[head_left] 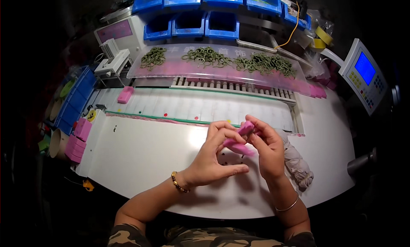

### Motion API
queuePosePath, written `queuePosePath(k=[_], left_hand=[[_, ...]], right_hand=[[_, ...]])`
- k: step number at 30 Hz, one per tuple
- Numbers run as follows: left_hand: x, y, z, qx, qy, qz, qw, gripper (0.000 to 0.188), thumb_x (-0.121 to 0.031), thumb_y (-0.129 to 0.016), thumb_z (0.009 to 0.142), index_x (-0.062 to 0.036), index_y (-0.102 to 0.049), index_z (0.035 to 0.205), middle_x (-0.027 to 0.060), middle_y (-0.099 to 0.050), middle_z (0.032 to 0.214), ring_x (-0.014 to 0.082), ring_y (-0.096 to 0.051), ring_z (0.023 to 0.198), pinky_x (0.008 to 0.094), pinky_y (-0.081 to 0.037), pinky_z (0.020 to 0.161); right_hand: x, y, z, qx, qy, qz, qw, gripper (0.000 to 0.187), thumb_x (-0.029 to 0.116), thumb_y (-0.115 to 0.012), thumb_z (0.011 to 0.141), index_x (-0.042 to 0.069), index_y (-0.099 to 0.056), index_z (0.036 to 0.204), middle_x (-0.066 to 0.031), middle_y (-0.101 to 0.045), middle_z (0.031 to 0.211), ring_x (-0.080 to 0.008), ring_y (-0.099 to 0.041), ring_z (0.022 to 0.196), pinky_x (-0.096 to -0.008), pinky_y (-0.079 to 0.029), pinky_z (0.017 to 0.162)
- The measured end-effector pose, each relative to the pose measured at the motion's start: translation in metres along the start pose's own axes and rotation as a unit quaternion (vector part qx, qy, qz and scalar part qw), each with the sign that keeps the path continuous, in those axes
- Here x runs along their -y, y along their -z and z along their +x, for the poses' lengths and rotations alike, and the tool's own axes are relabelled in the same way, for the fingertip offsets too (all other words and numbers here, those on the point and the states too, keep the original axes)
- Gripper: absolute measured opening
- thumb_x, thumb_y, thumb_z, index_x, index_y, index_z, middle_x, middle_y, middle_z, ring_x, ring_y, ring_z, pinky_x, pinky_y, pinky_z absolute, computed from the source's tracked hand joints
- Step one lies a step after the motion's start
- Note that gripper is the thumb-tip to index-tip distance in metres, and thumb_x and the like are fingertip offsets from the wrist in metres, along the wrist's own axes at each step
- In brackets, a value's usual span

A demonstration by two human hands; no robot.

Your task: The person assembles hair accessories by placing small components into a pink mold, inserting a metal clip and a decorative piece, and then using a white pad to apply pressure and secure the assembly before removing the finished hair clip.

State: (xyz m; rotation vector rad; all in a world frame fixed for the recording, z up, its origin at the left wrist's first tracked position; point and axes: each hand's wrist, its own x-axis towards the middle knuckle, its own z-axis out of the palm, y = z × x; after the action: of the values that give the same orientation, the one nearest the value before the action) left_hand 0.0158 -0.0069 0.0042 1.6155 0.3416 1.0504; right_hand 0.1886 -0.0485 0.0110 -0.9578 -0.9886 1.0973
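Note:
Over the white table, both my hands meet around a soft-looking pink piece [240, 149]. My left hand [207, 159] has its fingers bent over the piece, with the thumb stretched out below. Thumb and forefinger of my right hand [270, 153] are pinched together at the piece's right end; what lies between them is too small to make out. Part of the pink piece is hidden behind the fingers. Tiny dark bits [225, 163] lie on the table below. A cloth bundle [294, 161] rests just right of my right hand.
Ahead is a white roller track [200, 103] bearing one pink block [125, 94]. Behind it, a translucent tray [171, 73] holds green ring-like pieces [267, 63]. Blue bins [188, 24] stand at the back, stacked pink blocks [75, 149] at left, a screen panel [365, 72] at right.

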Motion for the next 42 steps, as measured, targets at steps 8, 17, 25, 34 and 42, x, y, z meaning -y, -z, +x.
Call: queuePosePath(k=[8,17,25,34,42], left_hand=[[0.003,0.004,-0.003,-0.066,0.257,-0.324,0.908,0.034,-0.036,-0.065,0.094,-0.0079,-0.053,0.11,0.006,-0.057,0.106,0.0126,-0.057,0.099,0.0301,-0.048,0.089],[0.003,0.016,-0.002,-0.171,0.27,-0.233,0.918,0.03,-0.025,-0.048,0.097,-0.0031,-0.058,0.08,0.0081,-0.059,0.084,0.0138,-0.053,0.059,0.0278,-0.048,0.055],[0.012,0.015,-0.001,-0.188,0.201,-0.212,0.938,0.013,-0.011,-0.038,0.095,-0.0014,-0.048,0.093,0.0133,-0.061,0.089,0.0138,-0.057,0.07,0.0281,-0.05,0.06],[0.031,0.02,-0.001,-0.276,0.17,-0.17,0.931,0.015,-0.019,-0.041,0.099,-0.0046,-0.045,0.1,0.0142,-0.061,0.087,0.0192,-0.061,0.068,0.0322,-0.053,0.063],[-0.002,0.022,0.0,-0.156,0.316,-0.283,0.892,0.043,-0.041,-0.051,0.101,-0.0009,-0.062,0.092,0.0081,-0.063,0.078,0.0156,-0.062,0.063,0.0286,-0.053,0.061]], right_hand=[[0.0,-0.012,-0.008,0.171,0.134,-0.244,0.945,0.046,-0.002,-0.062,0.083,0.002,-0.059,0.129,-0.0132,-0.061,0.112,-0.0276,-0.058,0.105,-0.0367,-0.042,0.096],[0.007,-0.031,-0.018,0.048,0.306,-0.504,0.807,0.056,0.021,-0.078,0.075,0.01,-0.06,0.127,-0.0078,-0.057,0.122,-0.0256,-0.051,0.112,-0.0388,-0.031,0.094],[-0.001,-0.033,-0.016,0.058,0.337,-0.453,0.823,0.023,0.004,-0.076,0.073,0.01,-0.064,0.092,-0.0023,-0.066,0.096,-0.0231,-0.058,0.088,-0.0347,-0.04,0.079],[0.003,-0.038,-0.021,0.14,0.354,-0.375,0.846,0.027,-0.005,-0.072,0.073,0.006,-0.063,0.096,-0.0061,-0.068,0.092,-0.025,-0.063,0.076,-0.0348,-0.049,0.071],[0.017,-0.014,-0.012,-0.034,0.48,-0.493,0.725,0.025,-0.003,-0.075,0.072,0.008,-0.07,0.093,-0.0027,-0.069,0.09,-0.0196,-0.057,0.076,-0.0306,-0.044,0.07]])
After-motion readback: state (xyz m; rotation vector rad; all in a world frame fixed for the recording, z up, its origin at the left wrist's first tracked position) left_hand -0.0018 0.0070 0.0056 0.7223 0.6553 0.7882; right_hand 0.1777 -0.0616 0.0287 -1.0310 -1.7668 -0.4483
